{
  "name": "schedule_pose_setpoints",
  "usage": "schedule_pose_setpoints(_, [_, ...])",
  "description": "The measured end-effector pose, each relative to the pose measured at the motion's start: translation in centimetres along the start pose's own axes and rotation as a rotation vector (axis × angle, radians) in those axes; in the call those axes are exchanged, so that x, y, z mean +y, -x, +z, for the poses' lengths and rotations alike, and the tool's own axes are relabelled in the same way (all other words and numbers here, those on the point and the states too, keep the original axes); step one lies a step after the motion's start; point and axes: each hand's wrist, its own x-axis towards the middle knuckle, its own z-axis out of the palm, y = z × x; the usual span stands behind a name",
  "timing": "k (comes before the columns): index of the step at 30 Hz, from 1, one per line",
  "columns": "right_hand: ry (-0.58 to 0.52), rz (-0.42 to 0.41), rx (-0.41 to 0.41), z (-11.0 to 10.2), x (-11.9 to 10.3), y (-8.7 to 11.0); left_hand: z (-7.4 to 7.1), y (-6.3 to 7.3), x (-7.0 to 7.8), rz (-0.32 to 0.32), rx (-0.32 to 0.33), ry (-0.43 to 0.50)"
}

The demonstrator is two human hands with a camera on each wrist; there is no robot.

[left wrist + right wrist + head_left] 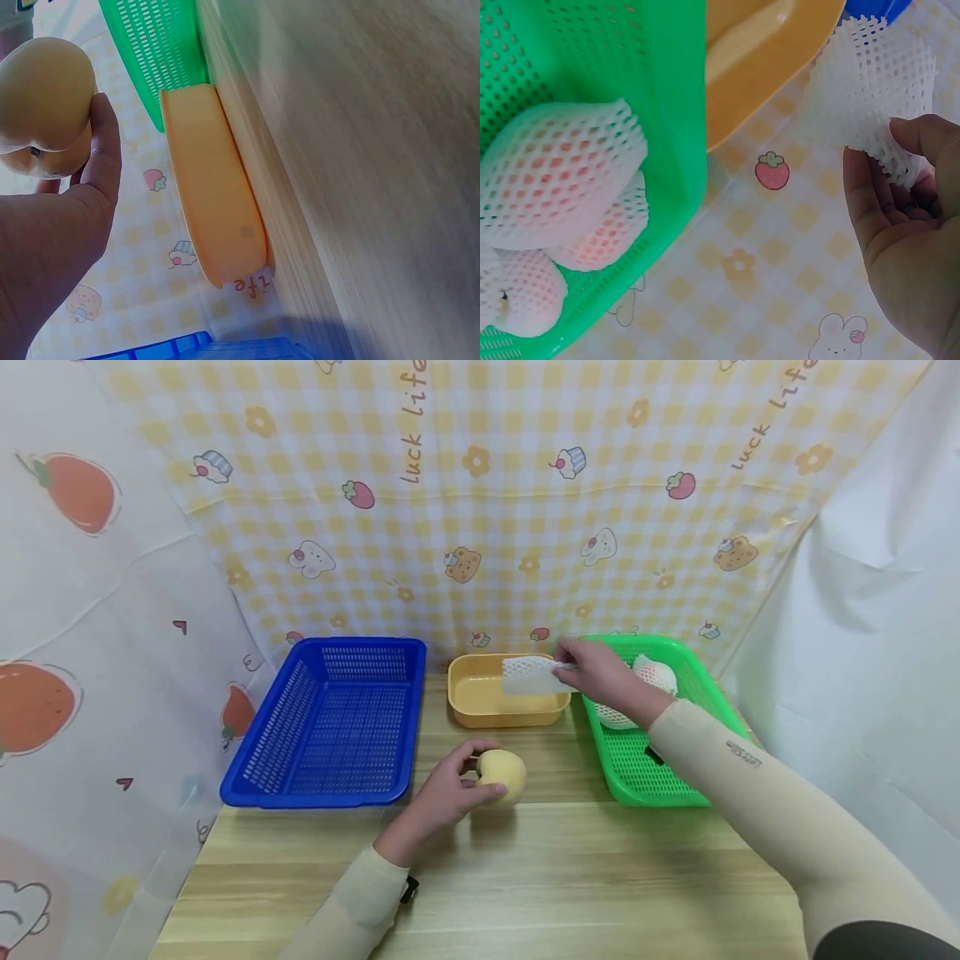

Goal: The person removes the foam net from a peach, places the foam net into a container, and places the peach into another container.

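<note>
A yellow peach (504, 775) is gripped between the fingers and thumb of my left hand (442, 792), over the wooden table in front of the small yellow tray (510, 721). In the left wrist view, the peach (45, 94) shows its stem dimple facing the wrist. My right hand (600, 672) pinches a white foam fruit net (525, 677) by one end, and the net hangs over the tray's right part. The right wrist view shows the foam net (874, 90) limp and flattened, with no fruit in it.
On the right stands a green basket (618, 789) holding several fruits in foam nets (562, 172); my right forearm crosses above it. A blue perforated basket (322, 799) sits on the left. Behind them hangs a checked cloth (510, 510).
</note>
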Motion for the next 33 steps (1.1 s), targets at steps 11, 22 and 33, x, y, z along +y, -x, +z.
schedule_pose_setpoints(11, [0.059,-0.05,0.02,0.4,0.2,-3.8,0.1,0.1,0.1,-0.02,0.009,-0.005])
schedule_pose_setpoints(22, [0.165,-0.088,-0.033,1.5,0.7,-6.2,0.0,0.0,0.2,-0.022,0.006,-0.014])
schedule_pose_setpoints(33, [0.3,-0.173,-0.057,3.0,1.2,-7.9,0.1,-0.1,0.3,-0.033,0.013,-0.009])
